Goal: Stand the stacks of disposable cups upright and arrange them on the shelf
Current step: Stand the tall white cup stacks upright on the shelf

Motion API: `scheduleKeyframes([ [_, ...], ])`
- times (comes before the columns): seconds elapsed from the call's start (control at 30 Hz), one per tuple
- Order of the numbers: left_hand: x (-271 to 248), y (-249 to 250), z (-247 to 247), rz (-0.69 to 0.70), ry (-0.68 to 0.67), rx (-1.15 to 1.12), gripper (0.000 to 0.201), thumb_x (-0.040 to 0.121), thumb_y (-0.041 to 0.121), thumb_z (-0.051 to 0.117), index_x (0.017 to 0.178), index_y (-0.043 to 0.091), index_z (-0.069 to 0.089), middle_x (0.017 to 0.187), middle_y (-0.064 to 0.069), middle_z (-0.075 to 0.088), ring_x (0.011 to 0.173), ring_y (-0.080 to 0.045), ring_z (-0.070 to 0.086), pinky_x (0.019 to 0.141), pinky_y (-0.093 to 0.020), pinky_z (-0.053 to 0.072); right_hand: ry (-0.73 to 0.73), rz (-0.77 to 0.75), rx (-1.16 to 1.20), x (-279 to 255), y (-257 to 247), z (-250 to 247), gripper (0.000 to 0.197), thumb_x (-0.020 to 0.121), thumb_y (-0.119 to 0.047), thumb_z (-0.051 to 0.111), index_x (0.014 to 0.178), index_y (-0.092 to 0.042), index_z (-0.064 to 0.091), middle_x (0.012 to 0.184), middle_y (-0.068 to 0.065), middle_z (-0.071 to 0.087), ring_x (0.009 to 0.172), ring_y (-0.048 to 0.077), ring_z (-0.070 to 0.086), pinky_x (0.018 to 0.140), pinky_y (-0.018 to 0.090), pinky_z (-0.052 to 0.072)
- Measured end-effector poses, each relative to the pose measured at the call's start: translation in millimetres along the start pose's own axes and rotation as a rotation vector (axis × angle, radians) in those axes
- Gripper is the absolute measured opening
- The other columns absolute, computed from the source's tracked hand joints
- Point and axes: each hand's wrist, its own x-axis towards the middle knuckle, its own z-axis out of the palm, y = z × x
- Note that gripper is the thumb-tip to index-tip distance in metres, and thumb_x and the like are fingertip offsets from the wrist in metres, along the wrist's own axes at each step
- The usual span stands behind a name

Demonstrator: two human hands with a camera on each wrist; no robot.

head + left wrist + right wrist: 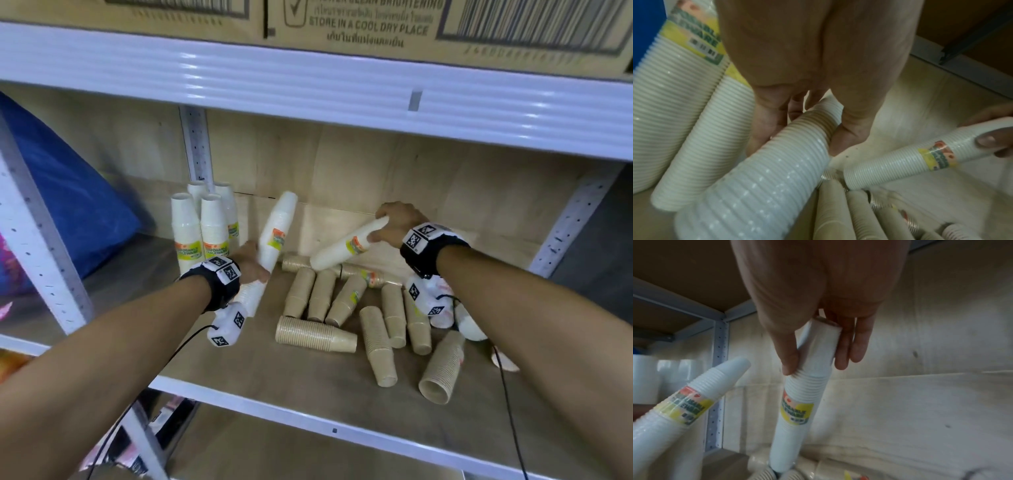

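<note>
**Both hands on white cup stacks, brown stacks still lying flat**

Nearest to me, along the lower edge of the head view, I see the white front rail of the shelf (308,416) and my two forearms reaching in over it. Just past the rail, in the lower centre and lower right, a pile of brown cup stacks (342,308) lies on its side on the wooden board, the stacks pointing in different directions and several touching one another. At the right of that pile, partly hidden behind my right wrist unit, a few more white cups lie tipped over; I cannot tell how many.

At centre left, my left hand (251,262) is wrapped around the left white stack (275,236), fingers and thumb curled around its middle part. That stack is tilted, its narrow end up and leaning to the right, its wide end down toward me. The left wrist view shows the fingers closed round the ribbed rims.

Right of centre, my right hand (394,222) clamps the right white stack (346,248) at its narrow end, thumb on one side and fingers on the other, as the right wrist view confirms. This stack slants down to the left, with its wide end just over the brown pile.

Further back, in the left rear corner beside the perforated upright, four upright white stacks (202,226) stand close together with their narrow ends up.
</note>
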Motion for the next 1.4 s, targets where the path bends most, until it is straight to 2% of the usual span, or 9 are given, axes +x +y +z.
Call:
scheduleKeyframes([
  [0.13,-9.8,2.5,-19.5,0.043,0.065,-0.026,0.066,0.072,0.019,0.080,0.125,0.008,0.042,0.111,-0.005,0.051,0.095,-0.024,0.050,0.074,-0.034,0.044,0.057,-0.112,0.102,3.5,-41.8,-16.3,0.050,0.071,-0.033,0.079,0.117,-0.023,0.060,0.117,0.003,0.061,0.106,0.022,0.058,0.088,0.032,0.050],
  [0.3,-19.0,-6.3,-36.7,0.091,0.136,-0.155,0.067,0.069,0.013,0.084,0.123,0.011,0.044,0.112,-0.002,0.054,0.105,-0.024,0.054,0.087,-0.039,0.047,0.082,-0.253,0.203,5.1,-96.1,-28.7,0.056,0.073,-0.030,0.079,0.124,-0.028,0.056,0.131,-0.004,0.060,0.119,0.020,0.057,0.098,0.037,0.048],
  [0.43,-31.0,-17.3,-39.1,0.119,0.158,-0.217,0.078,0.067,0.013,0.085,0.132,0.016,0.040,0.123,-0.004,0.058,0.116,-0.027,0.054,0.100,-0.046,0.045,0.082,-0.355,0.283,3.6,-139.8,-30.9,0.061,0.075,-0.026,0.078,0.131,-0.026,0.053,0.135,-0.004,0.058,0.120,0.017,0.056,0.099,0.029,0.046],
  [0.67,-47.3,-45.8,-29.0,0.109,0.201,-0.253,0.082,0.064,0.011,0.088,0.131,0.013,0.041,0.127,-0.006,0.057,0.119,-0.029,0.054,0.099,-0.050,0.048,-0.054,-0.430,0.357,-1.6,-196.6,-2.2,0.064,0.076,-0.023,0.080,0.134,-0.016,0.053,0.137,0.002,0.056,0.125,0.015,0.053,0.094,0.018,0.038],
  [0.77,-52.5,-58.6,-23.6,0.078,0.188,-0.296,0.075,0.068,0.005,0.084,0.129,0.014,0.041,0.124,-0.005,0.058,0.117,-0.027,0.055,0.098,-0.046,0.048,-0.084,-0.440,0.352,-5.1,-204.5,14.2,0.060,0.076,-0.022,0.079,0.131,-0.017,0.055,0.135,0.002,0.056,0.121,0.018,0.054,0.090,0.019,0.038],
  [0.83,-55.1,-66.9,-19.1,0.079,0.188,-0.313,0.085,0.069,0.004,0.084,0.139,0.016,0.036,0.129,-0.004,0.056,0.121,-0.025,0.052,0.101,-0.044,0.045,-0.105,-0.432,0.360,-7.0,-205.9,24.7,0.058,0.076,-0.020,0.079,0.129,-0.017,0.056,0.132,0.003,0.057,0.118,0.020,0.056,0.088,0.019,0.039],
  [1.1,-57.2,-85.4,-1.6,0.037,0.121,-0.289,0.090,0.069,0.011,0.084,0.142,0.024,0.034,0.130,0.000,0.057,0.121,-0.024,0.053,0.100,-0.042,0.046,-0.157,-0.389,0.365,-10.7,-205.2,52.7,0.057,0.075,-0.023,0.078,0.128,-0.017,0.055,0.126,0.004,0.060,0.113,0.023,0.057,0.080,0.022,0.036],
  [1.3,-56.0,-87.8,-0.9,0.056,0.102,-0.297,0.089,0.070,0.013,0.084,0.142,0.025,0.034,0.132,0.000,0.057,0.123,-0.024,0.053,0.100,-0.040,0.044,-0.163,-0.377,0.335,-7.9,-204.5,52.7,0.058,0.078,-0.025,0.076,0.131,-0.018,0.054,0.131,0.001,0.057,0.117,0.021,0.055,0.084,0.023,0.037],
  [1.4,-56.9,-80.7,-21.8,0.075,0.102,-0.339,0.085,0.071,0.014,0.084,0.141,0.023,0.036,0.127,0.000,0.060,0.119,-0.024,0.056,0.100,-0.045,0.048,-0.164,-0.364,0.304,-5.7,-207.4,50.4,0.055,0.079,-0.030,0.074,0.130,-0.019,0.056,0.131,0.000,0.058,0.118,0.021,0.055,0.084,0.025,0.039],
])
